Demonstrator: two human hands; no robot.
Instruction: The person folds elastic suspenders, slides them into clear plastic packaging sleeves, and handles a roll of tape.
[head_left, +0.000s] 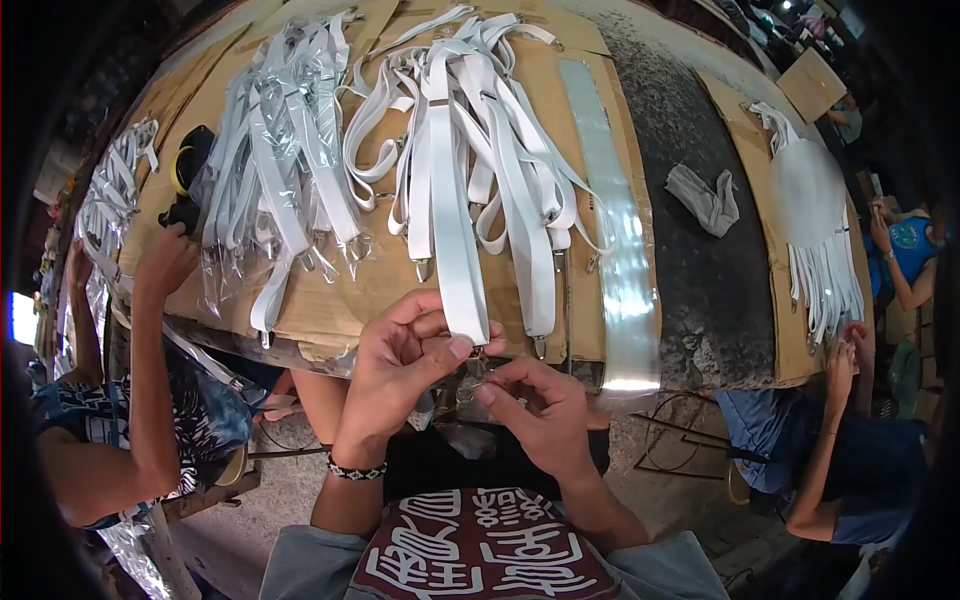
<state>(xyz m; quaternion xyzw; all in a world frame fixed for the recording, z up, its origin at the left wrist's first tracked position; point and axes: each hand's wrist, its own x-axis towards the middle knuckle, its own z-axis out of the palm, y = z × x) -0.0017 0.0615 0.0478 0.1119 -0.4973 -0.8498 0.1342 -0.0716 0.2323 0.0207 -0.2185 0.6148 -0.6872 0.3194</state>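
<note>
My left hand (400,360) is closed on the lower end of a white elastic suspender strap (460,250), thumb and fingers pinching it just above a small metal clip (478,352). Right beside that clip, my right hand (540,405) has thumb and forefinger brought together. Something small and clear, perhaps plastic, shows at those fingertips, too faint to name. The strap runs up into a pile of white suspenders (535,200) on the cardboard, with metal clips hanging at their ends.
Bagged suspenders (285,130) lie left of the pile. A stack of clear plastic sleeves (625,290) lies to the right, beyond it a crumpled grey cloth (703,200). A black tape roll (190,165) sits at left. Co-workers sit on both sides; one's hand (168,260) is at left.
</note>
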